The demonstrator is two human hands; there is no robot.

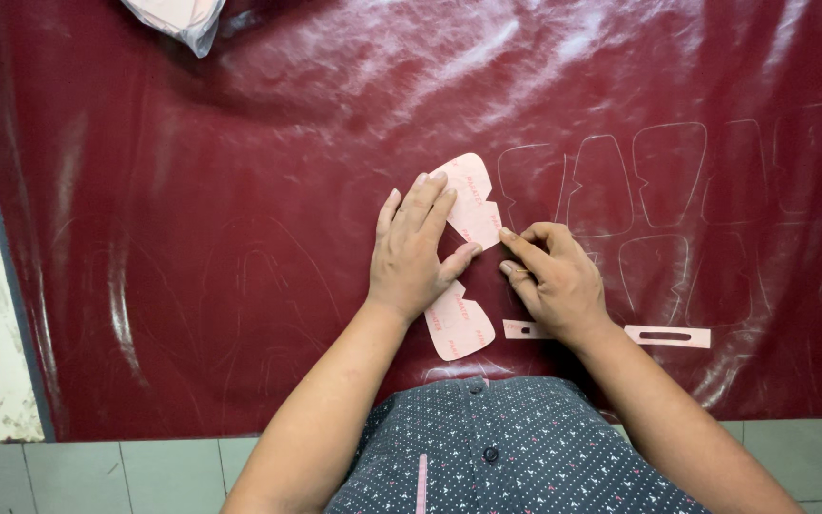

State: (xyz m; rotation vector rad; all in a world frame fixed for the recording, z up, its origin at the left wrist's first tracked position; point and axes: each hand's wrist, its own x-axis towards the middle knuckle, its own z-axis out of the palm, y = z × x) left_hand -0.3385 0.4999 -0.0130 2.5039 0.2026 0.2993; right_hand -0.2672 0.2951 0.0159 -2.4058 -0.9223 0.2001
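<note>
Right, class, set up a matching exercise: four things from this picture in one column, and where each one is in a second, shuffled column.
1. left hand
2. right hand
3. slotted strip
4. plastic bag

a. top edge of the dark red sheet
b. flat on the pink template
c. at the template's right edge
d. right of the right wrist

Pairs: 1-b, 2-c, 3-d, 4-a

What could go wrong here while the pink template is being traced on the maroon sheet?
1. The left hand presses only the middle of the pink template; its free ends might shift and smear the line.
2. The maroon sheet lies wrinkled, so an outline may distort.
3. The right hand works tight against the traced outlines; a new shape might overlap them.
</note>
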